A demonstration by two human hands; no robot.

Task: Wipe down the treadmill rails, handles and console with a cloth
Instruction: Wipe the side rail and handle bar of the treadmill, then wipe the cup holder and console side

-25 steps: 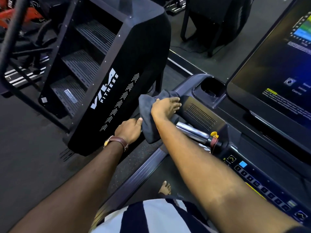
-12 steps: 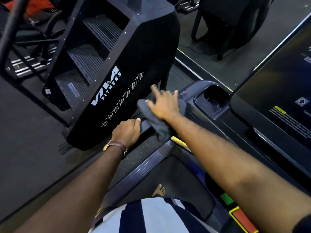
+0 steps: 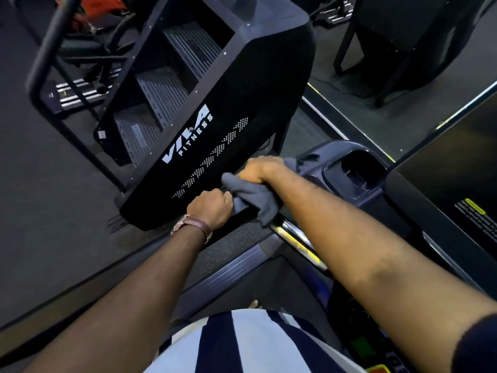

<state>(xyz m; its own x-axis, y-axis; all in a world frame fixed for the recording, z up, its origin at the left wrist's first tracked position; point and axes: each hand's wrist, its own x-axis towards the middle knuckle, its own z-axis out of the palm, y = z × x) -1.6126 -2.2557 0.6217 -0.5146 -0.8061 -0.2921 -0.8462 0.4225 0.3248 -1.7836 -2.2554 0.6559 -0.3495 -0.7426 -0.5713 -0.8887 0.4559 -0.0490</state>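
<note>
While grey cloth (image 3: 250, 195) is clasped by right hand (image 3: 262, 169), handrail (image 3: 236, 220) is aligned toward 7 o'clock, gripped there by left hand (image 3: 212, 207).

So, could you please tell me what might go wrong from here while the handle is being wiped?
The cloth hangs loose below the right hand, so its tail may slip off the handle mid-wipe. The left hand grips that handle right beside the cloth, so a downward stroke could bump it. The screen is lit and a bare foot seems to be on the belt; the forearm brushing the buttons might start it.
</note>
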